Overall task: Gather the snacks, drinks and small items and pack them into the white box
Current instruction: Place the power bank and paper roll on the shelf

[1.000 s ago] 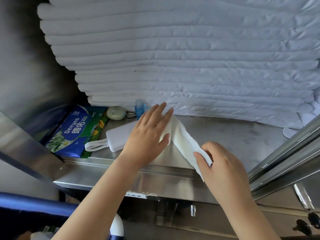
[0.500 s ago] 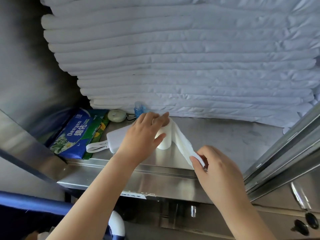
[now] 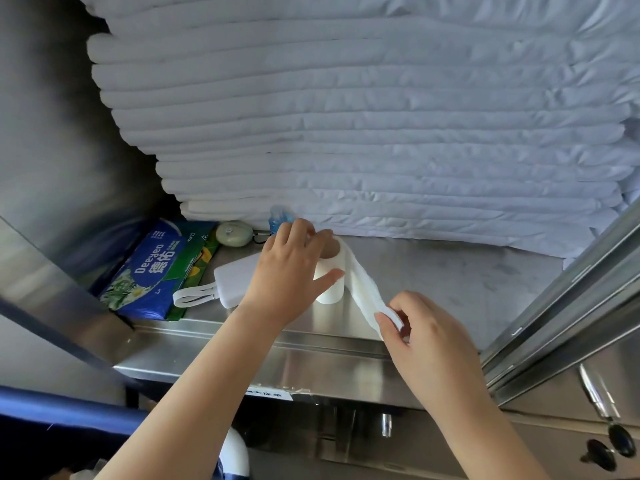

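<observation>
A white paper roll [image 3: 331, 276] stands upright on the steel shelf [image 3: 450, 271]. My left hand [image 3: 289, 271] wraps around it from the left. A loose strip of the paper [image 3: 363, 292] runs down to my right hand [image 3: 419, 337], which pinches its end near the shelf's front edge. Left of the roll lies a white power bank [image 3: 235, 279] with a looped strap. A blue tissue pack [image 3: 145, 271], a green packet [image 3: 195, 268], a small round pale case [image 3: 232, 233] and a little blue bottle [image 3: 277, 220] sit at the shelf's back left. The white box is not in view.
A tall stack of folded white bedding [image 3: 363, 126] fills the back of the shelf. A steel frame [image 3: 561, 306] slopes along the right side, and a steel panel [image 3: 52, 289] bounds the left. Below the shelf edge are dark fittings.
My left hand has closed around the roll and stood it upright. My right hand has drawn the strip's end lower toward the front edge.
</observation>
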The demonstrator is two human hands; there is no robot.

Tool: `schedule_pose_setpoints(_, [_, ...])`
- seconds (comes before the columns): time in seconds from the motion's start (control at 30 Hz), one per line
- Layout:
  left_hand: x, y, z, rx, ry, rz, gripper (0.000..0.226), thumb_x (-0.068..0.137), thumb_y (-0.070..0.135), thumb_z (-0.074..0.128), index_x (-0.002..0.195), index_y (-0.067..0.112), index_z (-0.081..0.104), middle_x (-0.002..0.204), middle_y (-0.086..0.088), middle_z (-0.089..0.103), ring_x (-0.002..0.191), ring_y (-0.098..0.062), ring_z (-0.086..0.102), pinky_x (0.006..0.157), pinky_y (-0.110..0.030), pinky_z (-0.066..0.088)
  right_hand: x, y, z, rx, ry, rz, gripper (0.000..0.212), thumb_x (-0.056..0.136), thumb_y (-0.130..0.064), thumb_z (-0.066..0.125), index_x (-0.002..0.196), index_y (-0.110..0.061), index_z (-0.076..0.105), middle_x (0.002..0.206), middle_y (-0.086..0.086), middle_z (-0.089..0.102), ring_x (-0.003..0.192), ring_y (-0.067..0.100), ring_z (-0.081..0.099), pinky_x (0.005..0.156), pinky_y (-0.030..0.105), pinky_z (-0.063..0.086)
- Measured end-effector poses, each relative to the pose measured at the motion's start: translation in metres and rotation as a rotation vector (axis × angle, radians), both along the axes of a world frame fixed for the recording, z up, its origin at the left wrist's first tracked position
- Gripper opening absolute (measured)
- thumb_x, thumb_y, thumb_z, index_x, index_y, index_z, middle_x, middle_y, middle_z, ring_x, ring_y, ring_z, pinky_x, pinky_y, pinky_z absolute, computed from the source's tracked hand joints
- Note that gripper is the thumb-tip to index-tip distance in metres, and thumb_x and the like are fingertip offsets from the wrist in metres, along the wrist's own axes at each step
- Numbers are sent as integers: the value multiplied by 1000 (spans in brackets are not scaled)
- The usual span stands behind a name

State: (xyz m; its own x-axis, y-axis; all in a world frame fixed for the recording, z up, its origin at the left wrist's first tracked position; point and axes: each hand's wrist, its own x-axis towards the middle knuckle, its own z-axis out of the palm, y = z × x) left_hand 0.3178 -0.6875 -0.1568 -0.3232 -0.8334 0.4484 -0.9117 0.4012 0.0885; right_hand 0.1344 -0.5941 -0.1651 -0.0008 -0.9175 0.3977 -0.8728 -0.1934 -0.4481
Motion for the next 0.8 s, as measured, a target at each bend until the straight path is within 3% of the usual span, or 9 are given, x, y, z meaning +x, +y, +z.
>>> schedule_pose_setpoints(0.07, [2,1,-2,63,-5,-54,71,79,41,66,141,17,40,138,-9,41,124,-28,40,104,-36,33,-1,-1,-1,9,-3,1,24,81,-21,70,71,-18,49,63,-11,42,50,11,39,42,21,30])
schedule_pose_setpoints(0.13, [8,3,-4,142,-13,-151,79,82,31,57,150,25,17,157,0,12,143,-17,11,112,-27,12,-2,-3,-2,19,0,7,22,82,-22,69,72,-19,50,64,-11,42,50,8,37,43,17,26])
schedule_pose_setpoints(0.2, [14,2,-4,203,-44,-223,81,83,17,50,150,30,6,158,10,-5,144,-7,-8,114,-24,4,-2,-3,-3,23,-7,8,21,82,-22,69,73,-20,50,64,-12,41,48,5,34,44,15,23])
schedule_pose_setpoints(0.27, [19,-1,-3,260,-78,-254,76,88,10,46,149,31,7,155,15,-8,142,-3,-12,116,-25,4,-3,-4,-4,25,-12,3,22,81,-22,69,73,-21,49,63,-11,40,47,4,34,44,14,22])
schedule_pose_setpoints(0.37, [20,-5,-1,279,-104,-259,65,96,15,44,149,32,11,152,21,-5,142,0,-3,116,-25,13,-3,-4,-5,22,-15,-3,22,80,-23,69,72,-21,48,62,-11,40,47,6,34,44,14,23])
schedule_pose_setpoints(0.5, [16,-3,0,225,-65,-234,56,97,25,48,147,33,24,154,13,20,138,-11,27,106,-31,34,-3,-5,-6,9,-10,2,23,79,-20,71,71,-19,50,62,-10,42,49,12,37,43,19,27])
schedule_pose_setpoints(0.67, [3,4,-3,131,-43,-158,55,91,30,58,141,23,39,133,-1,45,121,-22,45,98,-34,39,-1,-9,-5,-1,-19,16,30,78,-18,73,68,-19,45,59,-10,37,47,12,35,41,22,28])
schedule_pose_setpoints(0.8, [-5,4,-3,88,-44,-121,56,87,34,63,138,17,46,118,-8,52,106,-27,51,89,-38,45,1,-12,-4,-8,-16,32,36,78,-18,72,67,-22,38,58,-10,34,47,13,34,42,19,24])
